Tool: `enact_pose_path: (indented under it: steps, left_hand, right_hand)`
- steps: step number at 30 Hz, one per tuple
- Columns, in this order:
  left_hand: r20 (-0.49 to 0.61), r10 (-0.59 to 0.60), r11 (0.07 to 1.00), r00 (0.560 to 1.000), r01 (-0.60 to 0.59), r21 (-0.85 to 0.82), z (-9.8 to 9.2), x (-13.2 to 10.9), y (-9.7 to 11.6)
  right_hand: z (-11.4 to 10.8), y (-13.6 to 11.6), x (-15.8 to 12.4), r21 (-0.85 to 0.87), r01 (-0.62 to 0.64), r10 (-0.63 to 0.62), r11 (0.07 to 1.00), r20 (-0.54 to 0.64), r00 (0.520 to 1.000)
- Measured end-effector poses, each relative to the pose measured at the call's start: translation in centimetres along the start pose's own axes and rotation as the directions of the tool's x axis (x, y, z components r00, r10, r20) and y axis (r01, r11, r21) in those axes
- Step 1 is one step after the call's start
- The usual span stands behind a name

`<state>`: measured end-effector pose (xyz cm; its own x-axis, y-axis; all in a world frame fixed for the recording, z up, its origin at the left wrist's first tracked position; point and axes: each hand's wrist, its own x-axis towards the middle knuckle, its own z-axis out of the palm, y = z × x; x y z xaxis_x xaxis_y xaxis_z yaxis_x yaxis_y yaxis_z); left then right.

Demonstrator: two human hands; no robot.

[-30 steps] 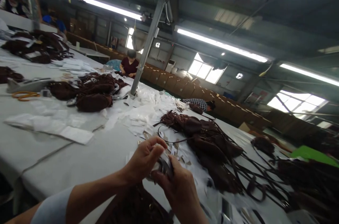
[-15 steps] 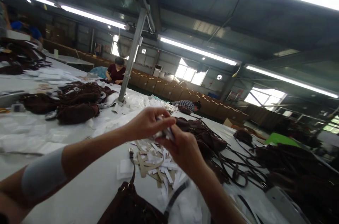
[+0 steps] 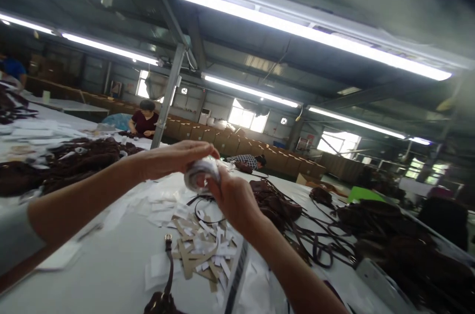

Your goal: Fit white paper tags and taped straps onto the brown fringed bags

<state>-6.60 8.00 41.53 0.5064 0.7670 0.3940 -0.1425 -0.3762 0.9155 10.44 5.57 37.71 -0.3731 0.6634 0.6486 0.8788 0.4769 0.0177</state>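
My two hands are raised together above the table around a whitish roll (image 3: 202,175), which looks like tape wound in a ring. My left hand (image 3: 185,155) lies over its top and left side with the fingers closed against it. From the right, my right hand (image 3: 235,192) grips the roll, its thumb side at the hole. Below the hands, white and tan strips (image 3: 202,249) lie in a loose pile. A dark bag (image 3: 161,301) with a buckled strap (image 3: 168,259) reaches into the bottom edge. Beside my right forearm runs a dark strip with pale edges (image 3: 237,274).
Dark brown bags (image 3: 85,160) are heaped at left, more bags with long straps (image 3: 276,205) at right. A clear plastic box (image 3: 386,284) stands lower right. A metal post (image 3: 168,98) rises behind the table. Co-workers (image 3: 144,121) sit or bend farther off.
The view has tilted up and turned slightly right. The roll, mostly hidden between my fingers before, now shows its ring side. My left hand has flattened over it.
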Motion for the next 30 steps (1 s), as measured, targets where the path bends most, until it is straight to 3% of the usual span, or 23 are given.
enact_pose_path:
  steps: [2, 4, 6, 8, 11, 14, 17, 19, 21, 23, 27, 30]
  left_hand:
    - [0.033, -0.083, 0.979, 0.996, 0.075, 0.189, 0.4, -1.2, -1.8]
    - [-0.018, -0.049, 0.956, 0.999, 0.052, 0.288, 1.3, -2.3, -3.8]
    - [-0.1, -0.003, 0.971, 0.995, 0.027, 0.239, 2.0, -3.2, -5.2]
    - [-0.191, -0.007, 0.997, 0.982, 0.021, 0.069, 1.8, -4.0, -5.3]
    - [-0.398, 0.022, 0.976, 0.917, -0.106, -0.191, -0.5, -4.9, -3.2]
    - [-0.55, 0.109, 0.919, 0.828, -0.295, -0.262, -3.8, -5.6, -1.2]
    - [-0.564, 0.102, 0.937, 0.819, -0.27, -0.223, -5.4, -6.5, -1.6]
    - [-0.544, 0.05, 0.965, 0.838, -0.181, -0.191, -5.3, -7.1, -3.0]
    - [-0.493, 0.014, 0.977, 0.87, -0.117, -0.179, -4.3, -7.5, -4.5]
    - [-0.42, -0.006, 0.983, 0.907, -0.073, -0.171, -2.6, -7.8, -5.2]
    - [-0.242, -0.015, 0.992, 0.97, -0.016, -0.126, 1.4, -8.3, -4.7]
    - [-0.155, -0.019, 0.997, 0.988, 0.007, -0.079, 3.4, -8.6, -4.3]
  right_hand:
    - [1.3, -0.6, -2.0, -0.079, 0.049, -0.041, 0.996, 0.106, 0.994]
    - [2.4, -1.3, -3.6, -0.023, 0.066, -0.062, 0.998, 0.136, 0.989]
    - [3.4, -1.5, -4.6, 0.136, 0.032, -0.045, 0.99, 0.095, 0.994]
    - [4.6, -0.8, -5.9, 0.318, -0.032, 0.019, 0.947, 0.043, 0.999]
    - [7.8, 1.1, -9.7, 0.438, -0.189, 0.184, 0.879, 0.055, 0.981]
    - [11.9, 2.5, -16.8, 0.391, -0.326, 0.317, 0.861, 0.089, 0.944]
    - [15.2, 3.8, -23.8, 0.366, -0.343, 0.307, 0.865, 0.153, 0.939]
    - [15.8, 5.0, -25.6, 0.368, -0.308, 0.226, 0.877, 0.249, 0.942]
    - [14.5, 5.6, -24.3, 0.418, -0.299, 0.238, 0.858, 0.194, 0.952]
    - [11.5, 5.1, -20.5, 0.507, -0.235, 0.235, 0.829, 0.065, 0.97]
    - [4.9, 1.4, -12.0, 0.603, 0.014, 0.057, 0.797, -0.098, 0.994]
    - [3.6, -1.4, -9.2, 0.705, 0.07, -0.035, 0.706, -0.064, 0.997]
